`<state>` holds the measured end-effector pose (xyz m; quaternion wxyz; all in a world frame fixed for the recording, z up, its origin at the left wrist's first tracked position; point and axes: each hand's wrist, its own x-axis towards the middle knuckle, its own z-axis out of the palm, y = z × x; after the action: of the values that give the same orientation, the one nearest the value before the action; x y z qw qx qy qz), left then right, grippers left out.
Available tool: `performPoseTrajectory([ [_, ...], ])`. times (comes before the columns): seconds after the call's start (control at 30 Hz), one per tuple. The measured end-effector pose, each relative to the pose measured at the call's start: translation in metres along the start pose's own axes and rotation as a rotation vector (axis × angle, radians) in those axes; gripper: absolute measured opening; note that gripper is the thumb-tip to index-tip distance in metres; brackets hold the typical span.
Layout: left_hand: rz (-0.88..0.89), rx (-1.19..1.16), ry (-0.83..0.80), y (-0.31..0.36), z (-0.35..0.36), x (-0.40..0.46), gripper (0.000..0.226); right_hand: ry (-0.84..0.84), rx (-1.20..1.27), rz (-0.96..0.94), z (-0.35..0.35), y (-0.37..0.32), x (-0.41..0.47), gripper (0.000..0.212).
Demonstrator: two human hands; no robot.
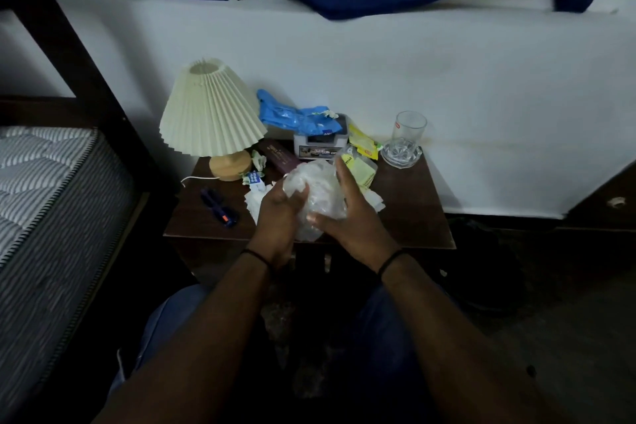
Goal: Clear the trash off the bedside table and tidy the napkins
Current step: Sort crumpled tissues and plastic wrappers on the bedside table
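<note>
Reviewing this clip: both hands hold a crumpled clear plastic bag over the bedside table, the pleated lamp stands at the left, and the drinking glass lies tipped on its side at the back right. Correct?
Not quite. The head view shows the drinking glass standing upright at the back right, not tipped over. The rest holds: the left hand and right hand hold the crumpled clear plastic bag over the bedside table, with the pleated lamp at the left.

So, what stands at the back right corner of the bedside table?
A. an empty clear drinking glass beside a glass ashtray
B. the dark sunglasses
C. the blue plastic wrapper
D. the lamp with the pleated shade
A: the clear drinking glass stands at the back right corner of the bedside table, by the glass ashtray; the lamp is on the left.
</note>
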<state>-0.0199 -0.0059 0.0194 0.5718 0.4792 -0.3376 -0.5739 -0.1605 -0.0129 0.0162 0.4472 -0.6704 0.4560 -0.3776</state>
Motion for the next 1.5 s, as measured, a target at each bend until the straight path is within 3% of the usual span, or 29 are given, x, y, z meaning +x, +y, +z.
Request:
performPoseTrajectory([
  [0.1,0.004,0.046,-0.015,-0.002,0.011,0.000,0.035,-0.050,-0.226,-0.048,-0.010,-0.007,-0.001,0.105],
  [0.2,0.005,0.070,-0.021,0.000,0.038,0.000,0.033,0.028,-0.397,-0.105,-0.030,-0.015,0.001,0.087],
  [0.3,-0.047,-0.060,-0.028,0.005,0.080,0.005,0.034,0.219,-0.494,-0.148,-0.056,-0.018,0.003,0.064],
  [0.4,-0.154,-0.198,-0.160,0.012,0.121,0.011,0.037,0.432,-0.531,-0.161,-0.087,-0.013,0.001,0.054],
  [0.47,-0.156,-0.146,-0.224,0.009,0.145,0.013,0.036,0.486,-0.550,-0.102,-0.111,-0.006,0.000,0.049],
  [0.6,-0.072,0.209,-0.158,-0.012,0.186,0.019,0.029,0.413,-0.626,-0.004,-0.172,0.008,-0.002,0.049],
  [0.73,-0.147,0.180,-0.148,-0.028,0.213,0.031,0.006,0.217,-0.626,0.062,-0.219,0.022,-0.019,0.064],
  [0.87,-0.219,0.234,-0.270,-0.055,0.246,0.037,0.010,0.173,-0.537,0.096,-0.251,0.054,-0.046,0.086],
  [1.03,-0.240,0.519,-0.404,-0.103,0.276,0.037,0.010,0.383,-0.616,0.040,-0.273,0.117,-0.071,0.051],
  [1.17,-0.111,0.741,-0.315,-0.135,0.282,0.061,0.028,0.457,-0.623,0.221,-0.275,0.182,-0.082,0.058],
  [1.33,-0.025,0.780,-0.294,-0.153,0.282,0.089,0.019,0.447,-0.550,0.396,-0.268,0.258,-0.085,0.068],
  [1.5,0.001,0.743,-0.267,-0.164,0.277,0.097,0.017,0.178,-0.555,0.622,-0.274,0.304,-0.072,0.095],
])
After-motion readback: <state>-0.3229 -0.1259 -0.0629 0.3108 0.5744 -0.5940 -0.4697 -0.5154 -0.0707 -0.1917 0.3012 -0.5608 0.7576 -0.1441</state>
